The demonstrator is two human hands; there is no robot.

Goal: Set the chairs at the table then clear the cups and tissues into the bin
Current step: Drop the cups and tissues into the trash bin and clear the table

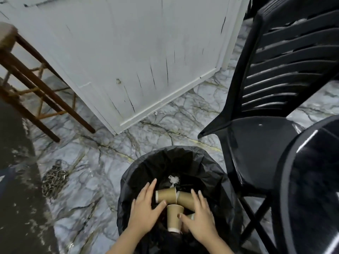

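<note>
A bin (139, 173) lined with a black bag stands on the floor at the bottom centre. Both hands hover over its mouth with fingers spread. Three brown paper cups (171, 213) hang in the air between them, over the opening; a fourth is partly hidden under my right hand (200, 219). My left hand (145, 209) is beside the upper-left cup and holds nothing. Deeper inside the bin lies a crumpled white tissue (173, 179). A black plastic chair (256, 143) stands just right of the bin, next to the round black table (311, 189).
A wooden stool (36, 85) stands at the left. White panelled doors (128, 52) close off the back. A heap of metal chain (54, 178) lies on the marbled floor left of the bin. A dark strip runs along the left edge.
</note>
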